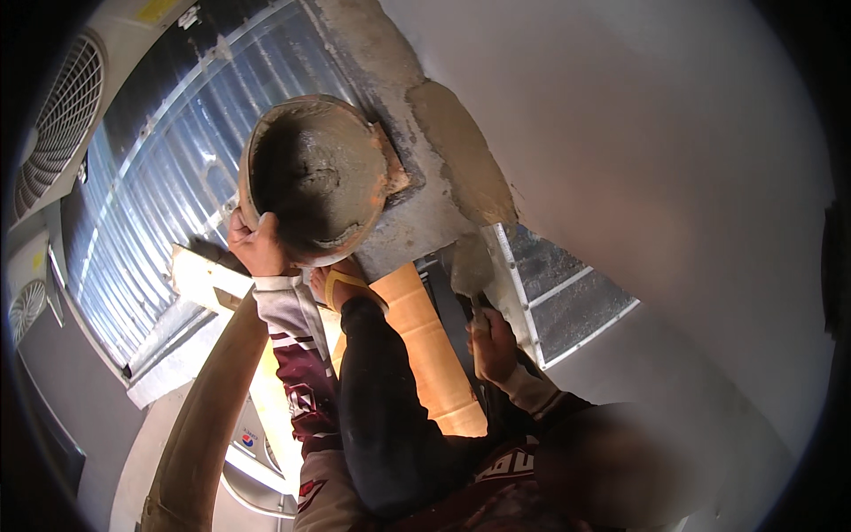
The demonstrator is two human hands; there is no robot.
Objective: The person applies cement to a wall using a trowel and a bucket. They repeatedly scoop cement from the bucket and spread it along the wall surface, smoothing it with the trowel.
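Observation:
My left hand [257, 245] grips the near left rim of a round bowl [249, 168], thumb over the edge. Wet grey mortar [324, 173] lies inside, part of it in shadow. The bowl sits by a concrete ledge [412, 226], next to a brown block [391, 160]. Lower right, my right hand [493, 348] is closed round the handle of a trowel [472, 266]. Its mortar-coated blade points up toward the ledge, just below a damp patch of mortar [463, 155] along the wall's edge.
A corrugated metal sheet [177, 168] and fan units [64, 111] are on the left. A thick pole [202, 434] slants up beside my left arm. My foot [341, 288] in a yellow-strapped sandal is below the bowl. A framed dark panel [567, 293] adjoins the pale wall [638, 133].

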